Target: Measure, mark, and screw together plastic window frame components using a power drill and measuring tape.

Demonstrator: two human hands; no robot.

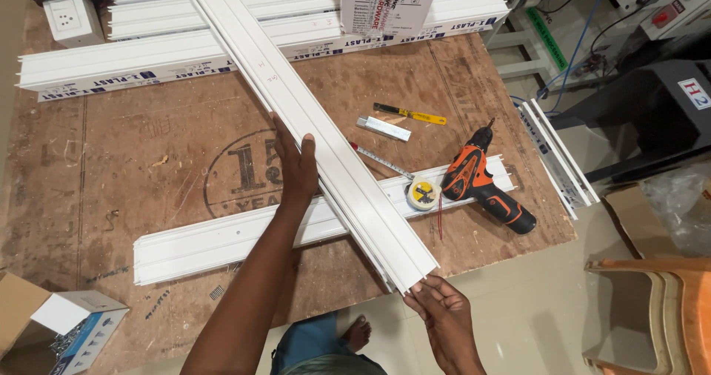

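So, head-cam view looking down at a worn brown plywood worktable (148, 160). The main thing here is a long white plastic channel strip (326, 138), lying diagonally across the table from the top left down to the near edge, where its end sticks out just past the table. It crosses over another white plastic channel length (222, 238) that lies flatter along the near side of the table.

The left hand (296, 167) is pressed on the left edge of the diagonal strip about midway along, fingers flat against it, thumb wrapped over the side. The right hand (441, 304) is at the strip's near end, fingertips touching the end from below; can't really tell whether it's gripping or just steadying it. The two hands are well apart along the strip.

To the right of the strip there's a yellow round tape measure (424, 193) with its blade pulled out, resting on the lower channel, and just beside that an orange and black cordless drill (481, 186). Further up sit a yellow-handled utility knife (411, 113) and a short silver metal piece (383, 128). More white channel lengths (148, 60) are stacked along the far side, with a white cardboard box (385, 1) standing on them. An open cardboard box of screws (59, 330) sits at the bottom left.
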